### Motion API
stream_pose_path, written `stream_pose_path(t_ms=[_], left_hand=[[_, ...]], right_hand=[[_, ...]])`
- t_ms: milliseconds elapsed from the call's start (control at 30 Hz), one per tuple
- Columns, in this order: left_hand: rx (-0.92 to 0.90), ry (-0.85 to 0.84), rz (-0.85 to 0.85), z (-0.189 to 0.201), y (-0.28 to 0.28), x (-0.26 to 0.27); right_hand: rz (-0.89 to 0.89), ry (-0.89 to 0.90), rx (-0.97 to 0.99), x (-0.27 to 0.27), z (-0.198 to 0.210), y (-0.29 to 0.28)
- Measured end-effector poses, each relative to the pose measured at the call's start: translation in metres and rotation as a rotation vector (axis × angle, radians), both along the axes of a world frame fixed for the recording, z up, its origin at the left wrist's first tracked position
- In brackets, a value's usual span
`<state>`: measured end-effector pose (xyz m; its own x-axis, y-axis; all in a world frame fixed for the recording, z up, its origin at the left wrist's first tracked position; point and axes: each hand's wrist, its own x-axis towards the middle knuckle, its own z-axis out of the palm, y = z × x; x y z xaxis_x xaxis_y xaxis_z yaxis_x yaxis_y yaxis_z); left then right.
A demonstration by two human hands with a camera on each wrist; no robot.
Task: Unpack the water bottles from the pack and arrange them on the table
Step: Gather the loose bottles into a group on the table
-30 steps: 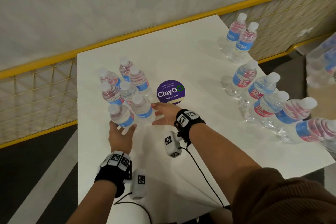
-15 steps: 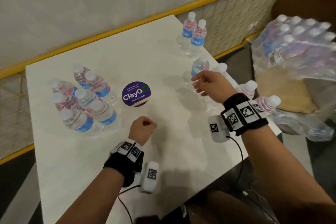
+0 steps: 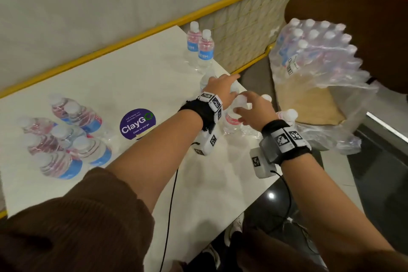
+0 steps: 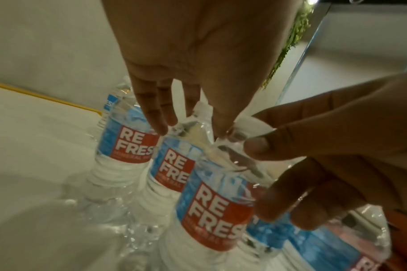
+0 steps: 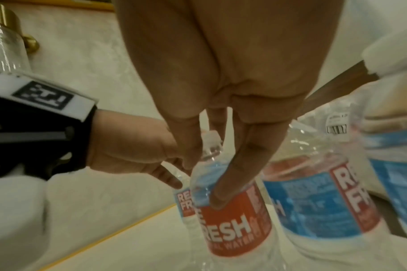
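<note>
A person in brown sleeves reaches with both hands to a row of upright water bottles along the right edge of a white surface (image 3: 136, 77). The right hand (image 3: 254, 110) has its fingers (image 4: 279, 185) curled around the neck of one bottle (image 3: 234, 117), with the thumb pressed near its white cap. This bottle stands on the surface and carries a red and blue "REFRESH" label. The left hand (image 3: 223, 88) is just beside it, crossing over toward the next bottles in the row; its fingers (image 4: 156, 113) are straight and spread, tips pointing down at the bottle shoulders. Whether they touch a bottle cannot be told.

Two more bottles (image 3: 201, 48) stand together at the far right corner of the surface. A cluster of six bottles (image 3: 66, 139) stands at the left side. Between that cluster and the hands lies a round purple "ClayGo" sticker (image 3: 137, 123).

To the right, off the surface, a shrink-wrapped pack of bottles (image 3: 313, 51) sits on a chair cushion (image 3: 309, 104), its clear plastic torn open and hanging loose toward the surface. A yellow railing (image 3: 132, 36) runs behind the surface.
</note>
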<state>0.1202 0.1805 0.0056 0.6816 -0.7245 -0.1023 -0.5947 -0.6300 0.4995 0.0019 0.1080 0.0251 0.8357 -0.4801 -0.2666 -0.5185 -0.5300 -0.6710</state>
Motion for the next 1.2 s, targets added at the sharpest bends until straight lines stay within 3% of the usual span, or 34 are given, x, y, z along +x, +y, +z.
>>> stream_pose_path(t_ms=[167,367,533,700,800,933,1133,1200], left_hand=[[-0.053,-0.053,0.035,0.001,0.018,-0.005],[-0.256,-0.024,0.132,-0.017,0.103,-0.025],[-0.289,-0.053,0.292,-0.021,0.188,-0.052],[-0.403,-0.116,0.488,-0.035,0.257,-0.089],[-0.458,0.016,0.635,-0.041,0.271,-0.103],[-0.391,0.156,0.736,-0.036,0.276,-0.098],[-0.127,-0.010,0.766,-0.029,0.293,-0.086],[-0.116,-0.061,0.775,-0.027,0.297,-0.084]], right_hand=[[-0.034,-0.023,0.143,-0.007,-0.008,0.002],[0.014,-0.063,0.296,-0.008,-0.018,0.018],[0.103,-0.099,0.384,0.004,-0.029,0.058],[0.178,-0.022,0.430,0.029,-0.038,0.104],[0.262,-0.012,0.451,0.045,-0.039,0.142],[0.350,0.000,0.474,0.074,-0.043,0.191],[0.453,0.062,0.463,0.112,-0.044,0.242],[0.475,0.066,0.462,0.119,-0.044,0.253]])
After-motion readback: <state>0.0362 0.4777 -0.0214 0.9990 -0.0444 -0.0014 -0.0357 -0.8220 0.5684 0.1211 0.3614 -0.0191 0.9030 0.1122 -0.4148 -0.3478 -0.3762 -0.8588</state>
